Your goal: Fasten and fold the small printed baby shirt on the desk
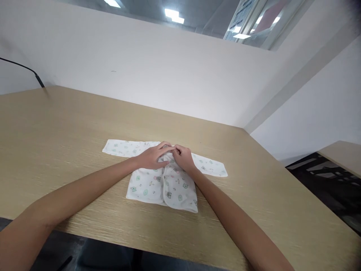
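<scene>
A small white baby shirt [177, 188] with green and grey animal prints lies spread on the table, its long sleeves stretched to both sides. An overlapping front edge runs down its middle. My left hand [153, 156] rests on the upper chest near the neckline, fingers extended and thumb apart. Right beside it, my right hand [182, 156] is closed at the collar, its fingertips pinching the fabric there. The fingers of both hands nearly meet, and most of the neckline is hidden under them.
The wooden table [84, 120] reaches back to a white partition wall [169, 71] with glass above it. A black cable [39, 79] comes down at the far left. Beyond the table's right edge stand dark items under another tabletop [342, 154].
</scene>
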Tool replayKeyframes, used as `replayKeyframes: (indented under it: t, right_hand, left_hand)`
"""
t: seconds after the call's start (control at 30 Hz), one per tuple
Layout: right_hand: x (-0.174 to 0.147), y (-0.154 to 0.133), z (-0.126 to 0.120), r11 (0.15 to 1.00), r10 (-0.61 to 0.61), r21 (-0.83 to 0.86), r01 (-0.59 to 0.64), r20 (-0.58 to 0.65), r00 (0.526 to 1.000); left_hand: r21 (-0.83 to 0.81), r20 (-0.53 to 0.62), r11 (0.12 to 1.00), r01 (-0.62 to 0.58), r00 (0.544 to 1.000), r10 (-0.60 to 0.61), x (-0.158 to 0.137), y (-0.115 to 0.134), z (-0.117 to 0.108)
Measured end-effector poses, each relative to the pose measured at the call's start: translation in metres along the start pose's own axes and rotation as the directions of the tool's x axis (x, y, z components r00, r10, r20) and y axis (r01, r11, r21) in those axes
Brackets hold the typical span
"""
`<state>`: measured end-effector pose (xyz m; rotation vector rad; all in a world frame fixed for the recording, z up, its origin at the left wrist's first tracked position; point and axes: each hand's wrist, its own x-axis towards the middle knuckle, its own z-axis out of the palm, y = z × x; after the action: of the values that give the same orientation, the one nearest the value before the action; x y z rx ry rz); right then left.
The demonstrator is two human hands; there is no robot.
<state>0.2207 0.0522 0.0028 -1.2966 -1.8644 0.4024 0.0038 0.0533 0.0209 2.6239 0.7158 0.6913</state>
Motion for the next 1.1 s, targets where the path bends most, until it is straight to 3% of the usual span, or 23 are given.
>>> replayKeyframes:
  t: [1.1]
  right_hand:
    - [-0.0005,-0.0015,-0.0001,1.0,-0.016,0.007,0.016,-0.002,1.0]
  left_hand:
    - [0.025,0.006,1.0,-0.008,1.0,0.008,0.0001,-0.0052,0.0032]
